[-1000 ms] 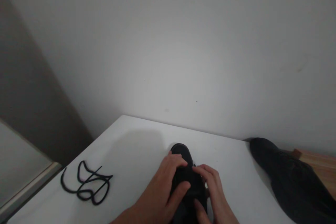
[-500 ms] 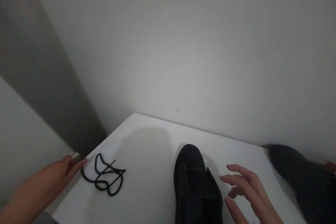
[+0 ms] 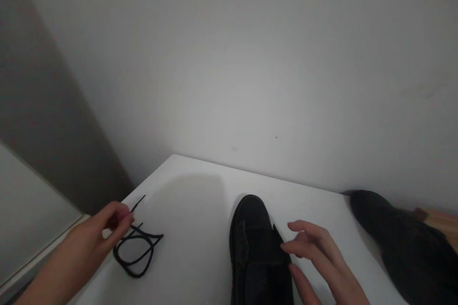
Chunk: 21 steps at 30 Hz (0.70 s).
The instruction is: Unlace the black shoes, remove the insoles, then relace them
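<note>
A black shoe [image 3: 255,248] without a lace stands on the white table [image 3: 193,200], toe pointing away from me. My right hand [image 3: 318,259] hovers at its right side, fingers spread and touching the shoe's open flap. A black shoelace [image 3: 138,250] lies coiled at the table's left edge. My left hand [image 3: 103,228] pinches one end of the lace, whose tip sticks up past my fingers.
A white wall [image 3: 250,57] rises right behind the table. A dark garment or bag [image 3: 397,238] lies off the table's right edge over a wooden surface [image 3: 442,221]. A grey panel [image 3: 43,128] stands at the left.
Both hands left the shoe's top. My left hand went to the left edge and pinched the lace's end, lifting it. My right hand drew back to the shoe's right side.
</note>
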Tool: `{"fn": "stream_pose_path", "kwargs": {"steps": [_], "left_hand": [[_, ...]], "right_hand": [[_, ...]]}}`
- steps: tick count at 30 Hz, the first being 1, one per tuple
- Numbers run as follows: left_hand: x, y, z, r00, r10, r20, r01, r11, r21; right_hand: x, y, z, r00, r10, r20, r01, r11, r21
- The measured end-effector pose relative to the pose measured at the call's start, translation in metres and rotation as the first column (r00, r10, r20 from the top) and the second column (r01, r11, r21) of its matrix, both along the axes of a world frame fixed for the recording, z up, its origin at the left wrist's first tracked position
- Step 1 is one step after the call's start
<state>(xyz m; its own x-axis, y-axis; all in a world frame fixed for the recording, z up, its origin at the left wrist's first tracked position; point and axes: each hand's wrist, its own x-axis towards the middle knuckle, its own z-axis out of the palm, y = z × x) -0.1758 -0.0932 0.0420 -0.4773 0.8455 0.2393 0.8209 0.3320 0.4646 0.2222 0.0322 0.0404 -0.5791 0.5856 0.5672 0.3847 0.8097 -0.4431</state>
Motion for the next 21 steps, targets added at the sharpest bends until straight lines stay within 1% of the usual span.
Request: {"fn": "stream_pose_path", "kwargs": {"steps": [2, 3, 4, 5, 6, 7, 8, 9, 10, 11, 12, 14, 15, 16, 18, 19, 21], "left_hand": [[0.039, 0.011, 0.017, 0.992, -0.129, -0.006, 0.128, 0.980, 0.155], [0.061, 0.018, 0.026, 0.972, -0.234, -0.004, 0.230, 0.954, 0.190], [0.083, 0.024, 0.033, 0.948, -0.318, -0.006, 0.310, 0.920, 0.239], [0.104, 0.030, 0.039, 0.914, -0.405, -0.006, 0.391, 0.877, 0.279], [0.124, 0.035, 0.043, 0.865, -0.501, 0.005, 0.478, 0.827, 0.296], [0.141, 0.040, 0.046, 0.819, -0.573, 0.026, 0.539, 0.785, 0.304], [0.154, 0.045, 0.048, 0.781, -0.622, 0.045, 0.576, 0.747, 0.332], [0.165, 0.049, 0.049, 0.746, -0.661, 0.079, 0.603, 0.721, 0.343], [0.172, 0.052, 0.049, 0.720, -0.684, 0.121, 0.612, 0.707, 0.356], [0.177, 0.055, 0.049, 0.696, -0.698, 0.169, 0.612, 0.700, 0.369], [0.180, 0.058, 0.049, 0.672, -0.708, 0.219, 0.609, 0.696, 0.379], [0.177, 0.062, 0.048, 0.638, -0.709, 0.301, 0.599, 0.703, 0.383], [0.172, 0.064, 0.048, 0.638, -0.698, 0.325, 0.592, 0.715, 0.372], [0.165, 0.066, 0.047, 0.653, -0.678, 0.337, 0.582, 0.734, 0.349], [0.144, 0.068, 0.046, 0.713, -0.615, 0.337, 0.549, 0.789, 0.276], [0.130, 0.068, 0.046, 0.740, -0.586, 0.331, 0.532, 0.810, 0.246], [0.101, 0.067, 0.043, 0.778, -0.531, 0.337, 0.501, 0.847, 0.178]], "right_hand": [[-0.015, -0.003, 0.011, 0.995, 0.060, -0.079, -0.070, 0.989, -0.130], [-0.024, -0.006, 0.017, 0.987, 0.106, -0.124, -0.132, 0.965, -0.226], [-0.032, -0.008, 0.022, 0.973, 0.146, -0.181, -0.200, 0.922, -0.332], [-0.041, -0.010, 0.027, 0.955, 0.178, -0.238, -0.271, 0.852, -0.449], [-0.048, -0.012, 0.031, 0.933, 0.190, -0.307, -0.339, 0.755, -0.562], [-0.055, -0.014, 0.034, 0.909, 0.177, -0.377, -0.396, 0.648, -0.651], [-0.060, -0.015, 0.036, 0.887, 0.139, -0.439, -0.438, 0.552, -0.710], [-0.063, -0.016, 0.037, 0.862, 0.085, -0.499, -0.473, 0.484, -0.736], [-0.065, -0.016, 0.037, 0.834, 0.028, -0.551, -0.503, 0.449, -0.739], [-0.066, -0.015, 0.037, 0.804, -0.023, -0.594, -0.526, 0.440, -0.728], [-0.064, -0.014, 0.038, 0.770, -0.066, -0.635, -0.545, 0.451, -0.707], [-0.057, -0.008, 0.042, 0.709, -0.141, -0.691, -0.551, 0.501, -0.668], [-0.050, -0.004, 0.046, 0.679, -0.184, -0.710, -0.532, 0.543, -0.650], [-0.041, 0.002, 0.051, 0.646, -0.237, -0.725, -0.494, 0.594, -0.635], [-0.017, 0.015, 0.065, 0.549, -0.331, -0.768, -0.393, 0.709, -0.586], [-0.003, 0.022, 0.073, 0.497, -0.383, -0.779, -0.340, 0.740, -0.580], [0.030, 0.037, 0.085, 0.438, -0.504, -0.745, -0.241, 0.732, -0.637]]}}
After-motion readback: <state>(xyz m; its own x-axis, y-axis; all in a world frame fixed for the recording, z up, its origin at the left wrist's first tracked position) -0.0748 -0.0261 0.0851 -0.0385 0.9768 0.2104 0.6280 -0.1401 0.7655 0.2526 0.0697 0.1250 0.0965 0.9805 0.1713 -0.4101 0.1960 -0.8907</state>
